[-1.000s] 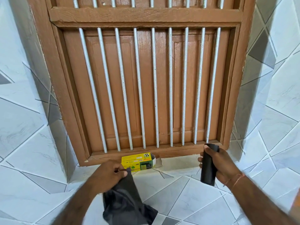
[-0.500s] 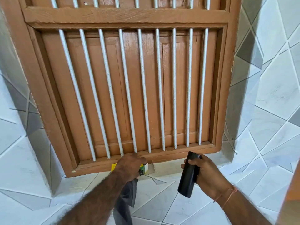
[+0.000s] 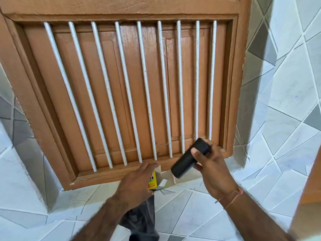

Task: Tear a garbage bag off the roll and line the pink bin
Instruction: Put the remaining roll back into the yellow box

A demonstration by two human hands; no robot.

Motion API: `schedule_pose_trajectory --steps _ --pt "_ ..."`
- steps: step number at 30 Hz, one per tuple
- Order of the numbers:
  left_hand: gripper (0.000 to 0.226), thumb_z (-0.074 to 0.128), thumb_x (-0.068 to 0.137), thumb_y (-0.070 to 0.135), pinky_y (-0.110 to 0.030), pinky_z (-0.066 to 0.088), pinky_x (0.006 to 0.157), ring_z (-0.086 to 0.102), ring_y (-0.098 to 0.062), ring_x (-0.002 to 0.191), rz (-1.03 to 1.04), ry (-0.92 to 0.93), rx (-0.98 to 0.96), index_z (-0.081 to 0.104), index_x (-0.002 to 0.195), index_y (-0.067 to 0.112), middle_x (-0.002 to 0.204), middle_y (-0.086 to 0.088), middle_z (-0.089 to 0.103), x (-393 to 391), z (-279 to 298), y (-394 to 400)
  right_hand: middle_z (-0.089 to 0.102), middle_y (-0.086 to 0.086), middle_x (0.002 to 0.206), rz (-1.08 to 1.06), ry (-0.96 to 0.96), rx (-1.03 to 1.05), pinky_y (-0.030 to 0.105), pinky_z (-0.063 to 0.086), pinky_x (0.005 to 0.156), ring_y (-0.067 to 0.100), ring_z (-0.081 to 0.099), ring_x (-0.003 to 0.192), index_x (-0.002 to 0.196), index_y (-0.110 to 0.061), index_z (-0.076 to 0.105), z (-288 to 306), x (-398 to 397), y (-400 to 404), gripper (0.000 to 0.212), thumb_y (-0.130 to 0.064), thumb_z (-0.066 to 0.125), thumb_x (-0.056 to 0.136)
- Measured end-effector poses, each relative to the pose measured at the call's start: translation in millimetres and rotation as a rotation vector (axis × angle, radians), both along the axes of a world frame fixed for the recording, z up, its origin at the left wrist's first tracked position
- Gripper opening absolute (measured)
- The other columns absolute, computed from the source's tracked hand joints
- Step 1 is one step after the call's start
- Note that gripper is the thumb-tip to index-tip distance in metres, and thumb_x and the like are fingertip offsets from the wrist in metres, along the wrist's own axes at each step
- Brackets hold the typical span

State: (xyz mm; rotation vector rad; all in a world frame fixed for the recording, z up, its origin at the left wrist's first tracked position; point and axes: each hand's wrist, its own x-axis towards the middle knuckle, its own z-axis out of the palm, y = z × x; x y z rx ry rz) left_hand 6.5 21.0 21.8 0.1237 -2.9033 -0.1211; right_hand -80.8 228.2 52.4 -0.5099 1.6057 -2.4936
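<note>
My right hand [image 3: 214,173] grips the black roll of garbage bags [image 3: 186,161], which tilts with its top end toward the window bars. My left hand [image 3: 137,181] holds a torn-off dark garbage bag [image 3: 142,220] that hangs down below it. Its outstretched fingers lie over a yellow carton [image 3: 152,183] on the tiled sill, whose white end flap stands open. The roll's lower end hovers just right of the carton's open end. The pink bin is not in view.
A brown wooden window frame [image 3: 111,176] with several white vertical bars [image 3: 147,94] fills the wall right behind the carton. Grey and white tiles cover the sill [image 3: 191,216] and both side walls. An orange-brown edge shows at the far right.
My view has moved closer to the window. My left hand has reached forward over the yellow carton with the bag trailing below. My right hand has tilted the roll and brought it toward the carton.
</note>
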Motion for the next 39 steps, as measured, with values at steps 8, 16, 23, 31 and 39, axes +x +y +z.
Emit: schedule_pose_trajectory --steps 8,16,23,31,39 --pt "0.073 0.077 0.068 0.037 -0.029 0.047 0.091 0.053 -0.012 0.112 0.084 0.194 0.32 0.036 0.128 0.037 0.124 0.015 0.045 29.1 11.1 12.2 0.063 0.001 0.103 -0.043 0.158 0.042 0.028 0.054 0.086 0.016 0.061 0.102 0.119 -0.017 0.049 7.5 32.5 -40.2 0.037 -0.009 0.065 0.087" --pt "0.081 0.079 0.071 0.038 -0.024 0.048 0.094 0.048 -0.006 0.115 0.109 0.251 0.359 0.032 0.136 0.039 0.132 0.017 0.042 46.6 16.9 13.6 0.064 -0.001 0.098 -0.002 0.222 0.19 0.015 0.049 0.074 0.009 0.059 0.096 0.114 -0.019 0.052 0.5 38.9 -31.3 0.034 -0.014 0.068 0.085" --pt "0.098 0.078 0.072 0.04 -0.029 0.042 0.101 0.044 -0.01 0.127 0.134 0.313 0.422 0.014 0.146 0.041 0.147 0.015 0.036 42.0 30.0 24.9 0.053 -0.024 0.125 -0.197 0.542 0.48 0.016 0.033 0.099 -0.008 0.042 0.121 0.12 -0.046 0.048 -19.3 48.8 -53.1 0.039 -0.053 0.06 0.083" --pt "0.068 0.078 0.07 0.042 -0.015 0.04 0.085 0.048 -0.001 0.106 0.092 0.353 0.488 0.037 0.125 0.05 0.128 0.02 0.048 49.3 32.7 22.5 0.062 -0.004 0.121 -0.005 0.201 0.278 0.04 0.06 0.08 0.017 0.065 0.103 0.126 -0.035 0.053 -19.2 49.9 -43.5 0.05 -0.03 0.072 0.081" --pt "0.063 0.078 0.069 0.044 -0.023 0.05 0.087 0.052 -0.002 0.103 -0.004 0.287 0.488 0.035 0.114 0.055 0.119 0.021 0.05 52.0 37.7 37.1 0.07 0.006 0.081 -0.155 0.245 0.234 0.04 0.057 0.065 0.021 0.064 0.075 0.087 -0.013 0.068 -8.1 51.4 -49.1 0.011 -0.003 0.067 0.084"
